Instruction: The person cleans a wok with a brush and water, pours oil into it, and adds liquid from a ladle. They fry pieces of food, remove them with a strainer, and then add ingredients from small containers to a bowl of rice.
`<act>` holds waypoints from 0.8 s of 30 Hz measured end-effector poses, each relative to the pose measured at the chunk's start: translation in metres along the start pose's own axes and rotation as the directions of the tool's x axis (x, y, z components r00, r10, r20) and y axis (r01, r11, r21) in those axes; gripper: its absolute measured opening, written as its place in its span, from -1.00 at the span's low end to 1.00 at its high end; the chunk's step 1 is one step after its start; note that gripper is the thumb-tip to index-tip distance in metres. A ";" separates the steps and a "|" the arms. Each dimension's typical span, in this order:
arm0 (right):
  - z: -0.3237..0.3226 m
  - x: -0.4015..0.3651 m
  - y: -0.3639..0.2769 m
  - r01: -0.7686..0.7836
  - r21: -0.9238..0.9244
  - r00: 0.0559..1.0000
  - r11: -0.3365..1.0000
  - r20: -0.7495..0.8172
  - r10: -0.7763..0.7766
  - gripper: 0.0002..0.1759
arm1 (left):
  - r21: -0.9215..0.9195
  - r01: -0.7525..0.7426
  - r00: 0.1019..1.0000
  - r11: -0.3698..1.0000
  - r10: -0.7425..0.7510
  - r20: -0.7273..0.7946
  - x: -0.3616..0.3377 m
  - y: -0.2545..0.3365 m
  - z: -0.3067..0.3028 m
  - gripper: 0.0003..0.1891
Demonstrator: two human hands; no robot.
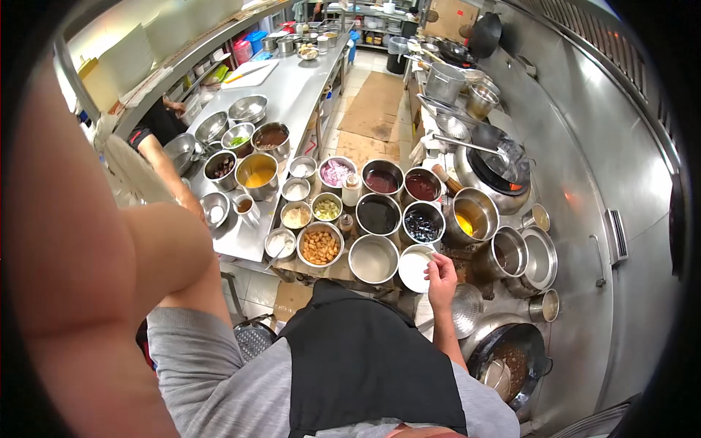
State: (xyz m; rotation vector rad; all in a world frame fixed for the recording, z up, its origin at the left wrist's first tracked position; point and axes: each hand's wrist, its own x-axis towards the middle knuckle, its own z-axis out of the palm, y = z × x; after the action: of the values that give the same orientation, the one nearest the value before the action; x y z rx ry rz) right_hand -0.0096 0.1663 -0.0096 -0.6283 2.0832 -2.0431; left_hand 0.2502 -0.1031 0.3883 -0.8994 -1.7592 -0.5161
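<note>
Kind of place: a busy commercial kitchen, by its scale and steel fittings.
Cooking side: along the right, woks (520, 354) on a range, one with an orange glow beside it, ladles and deep pots (444, 82).
Wall and hood: steel panels (569, 175) with slatted filters (621, 51) above.
Prep side: a long steel counter (303, 77), carrying mixing bowls (247, 109) and, toward its far end, a white cutting board (250, 74).
Ingredients: round metal containers (379, 213) grouped close together, with sliced purple onion (336, 173), dark liquids and white contents.
Aisle: pale tiles (355, 79) partly covered by flattened cardboard (372, 106).
Far end: stocked shelves (376, 33).
Clothing: a black apron (372, 358).
</note>
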 end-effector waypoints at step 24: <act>-0.029 -0.141 -0.034 -0.178 -0.236 0.813 0.955 -0.582 0.007 -0.79 | -0.523 -0.163 0.899 0.836 0.344 0.270 0.015 -0.066 -0.007 -0.75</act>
State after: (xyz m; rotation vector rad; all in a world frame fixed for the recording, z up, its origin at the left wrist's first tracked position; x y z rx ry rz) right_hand 0.1118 0.2498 0.0002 0.1086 2.6996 -2.0756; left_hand 0.2007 -0.1450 0.4094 -1.6586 -1.8109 -0.6665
